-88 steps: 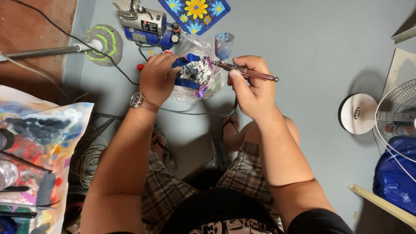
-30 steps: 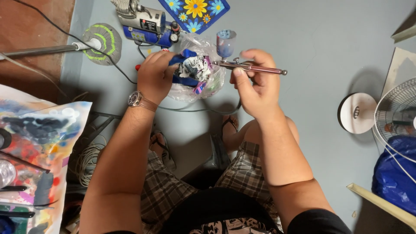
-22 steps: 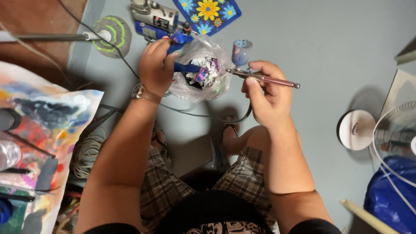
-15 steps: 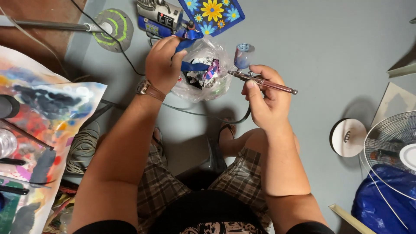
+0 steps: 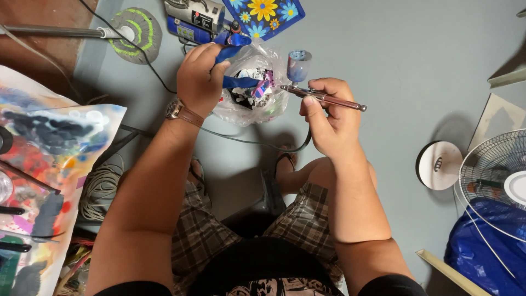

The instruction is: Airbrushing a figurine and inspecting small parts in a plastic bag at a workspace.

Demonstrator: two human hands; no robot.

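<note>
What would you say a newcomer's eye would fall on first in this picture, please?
Probably the two hands at top centre: the right hand holds an airbrush with a small cup on top, aimed at a clear plastic bag that the left hand grips. Next, the paint-splashed sheet at the left edge, and the fan at the right.

I see a fan (image 5: 496,175) well right of the right hand, a paint-stained sheet (image 5: 49,164) left of the left hand, and a flowered board (image 5: 263,13) above them.
</note>
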